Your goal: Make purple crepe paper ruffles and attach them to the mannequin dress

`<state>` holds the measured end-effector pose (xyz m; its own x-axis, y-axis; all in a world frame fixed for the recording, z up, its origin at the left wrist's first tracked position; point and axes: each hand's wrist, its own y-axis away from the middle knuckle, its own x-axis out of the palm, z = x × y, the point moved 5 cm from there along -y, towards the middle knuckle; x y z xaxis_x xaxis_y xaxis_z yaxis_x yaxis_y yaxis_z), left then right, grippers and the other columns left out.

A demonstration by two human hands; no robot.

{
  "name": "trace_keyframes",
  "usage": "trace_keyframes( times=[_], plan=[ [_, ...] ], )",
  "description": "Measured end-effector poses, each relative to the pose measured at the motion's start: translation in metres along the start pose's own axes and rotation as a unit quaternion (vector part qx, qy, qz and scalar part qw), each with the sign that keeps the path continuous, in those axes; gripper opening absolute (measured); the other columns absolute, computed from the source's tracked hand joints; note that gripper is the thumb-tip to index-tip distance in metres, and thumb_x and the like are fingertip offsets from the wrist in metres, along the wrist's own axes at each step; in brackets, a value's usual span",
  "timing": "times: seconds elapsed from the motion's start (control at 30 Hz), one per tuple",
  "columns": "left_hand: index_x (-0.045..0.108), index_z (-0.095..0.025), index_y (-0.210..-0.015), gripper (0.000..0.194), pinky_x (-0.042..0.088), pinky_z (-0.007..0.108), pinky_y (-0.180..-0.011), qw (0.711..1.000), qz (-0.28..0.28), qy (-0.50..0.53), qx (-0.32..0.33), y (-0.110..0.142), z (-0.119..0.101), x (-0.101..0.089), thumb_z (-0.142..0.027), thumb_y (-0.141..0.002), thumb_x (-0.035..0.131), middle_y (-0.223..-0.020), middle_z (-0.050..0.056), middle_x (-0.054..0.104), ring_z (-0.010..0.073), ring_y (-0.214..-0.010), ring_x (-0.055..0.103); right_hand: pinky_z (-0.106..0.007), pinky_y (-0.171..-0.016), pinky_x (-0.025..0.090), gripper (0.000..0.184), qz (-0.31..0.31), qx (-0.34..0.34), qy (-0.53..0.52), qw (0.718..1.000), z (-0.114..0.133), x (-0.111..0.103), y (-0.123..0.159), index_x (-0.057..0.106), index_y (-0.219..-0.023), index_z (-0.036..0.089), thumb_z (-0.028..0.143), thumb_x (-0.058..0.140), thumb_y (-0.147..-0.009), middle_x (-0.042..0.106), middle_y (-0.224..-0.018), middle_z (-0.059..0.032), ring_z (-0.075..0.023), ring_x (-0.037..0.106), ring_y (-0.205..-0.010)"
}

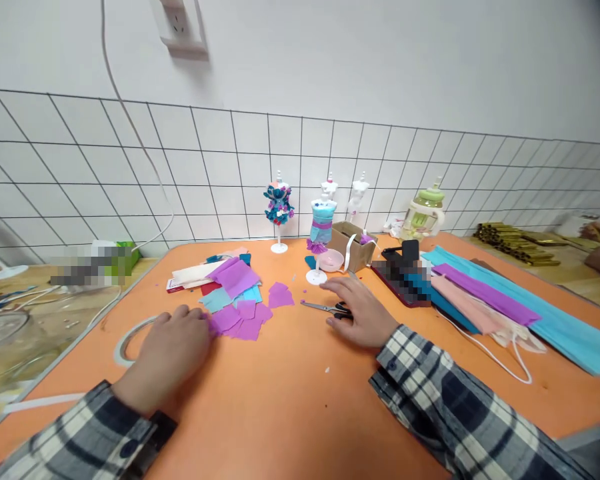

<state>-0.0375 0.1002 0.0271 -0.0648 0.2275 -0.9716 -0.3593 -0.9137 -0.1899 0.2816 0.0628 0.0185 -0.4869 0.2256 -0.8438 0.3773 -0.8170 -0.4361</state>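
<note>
My left hand (173,353) rests on the orange tabletop with its fingers curled under and the tips hidden. Its thumb side meets the edge of some cut purple paper pieces (247,327); whether it grips one I cannot tell. My right hand (363,312) is open, fingers apart and reaching over the black handles of small scissors (323,307), whose blades point left. Between the hands lies another purple piece (281,295). Behind the cut pieces is a loose pile of purple paper (236,277) with light blue and teal sheets. A white tape ring (125,343) lies partly behind my left hand.
Small dress-form stands hold a teal flowered dress (279,203) and a light blue dress (323,220). Near them are a pink bowl (331,259) and a cardboard box (355,247). Coloured paper strips (525,300) and a green-lidded bottle (424,213) are at right.
</note>
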Motion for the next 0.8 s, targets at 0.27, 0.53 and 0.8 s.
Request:
trace_keyframes(
  times=[0.27,0.53,0.8],
  plan=[
    [0.066,-0.010,-0.115,0.035,0.039,0.047,-0.077,0.996,-0.049,-0.053,0.049,-0.017,-0.046,0.022,-0.019,-0.091,0.042,-0.105,0.018,0.068,0.0370,-0.099,0.057,-0.040,-0.096,0.037,0.035,0.052,-0.085,0.028,0.995,0.084,0.071,-0.025,0.061,-0.118,0.019,0.039,0.058,-0.090,0.067,-0.113,-0.0077,-0.0237,0.053,-0.108],
    [0.068,-0.021,-0.091,0.042,0.042,0.040,-0.072,0.999,0.015,0.029,0.000,-0.018,0.028,0.008,-0.058,-0.085,0.049,-0.098,0.012,0.071,0.0333,-0.095,0.062,-0.037,-0.086,0.038,0.017,0.060,-0.036,0.089,0.994,0.070,0.069,-0.025,0.065,-0.093,0.019,0.035,0.059,-0.089,0.069,-0.095,-0.0051,-0.0221,0.054,-0.094],
    [0.060,-0.024,-0.076,0.023,0.039,0.032,-0.061,0.980,0.137,0.142,0.002,-0.006,0.054,0.026,-0.045,-0.078,0.052,-0.079,0.004,0.071,0.0250,-0.071,0.064,-0.039,-0.094,0.035,0.032,0.109,-0.152,0.017,0.982,0.089,0.077,-0.019,0.063,-0.117,0.023,0.042,0.057,-0.092,0.068,-0.118,-0.0043,-0.0231,0.055,-0.111]
  ],
)
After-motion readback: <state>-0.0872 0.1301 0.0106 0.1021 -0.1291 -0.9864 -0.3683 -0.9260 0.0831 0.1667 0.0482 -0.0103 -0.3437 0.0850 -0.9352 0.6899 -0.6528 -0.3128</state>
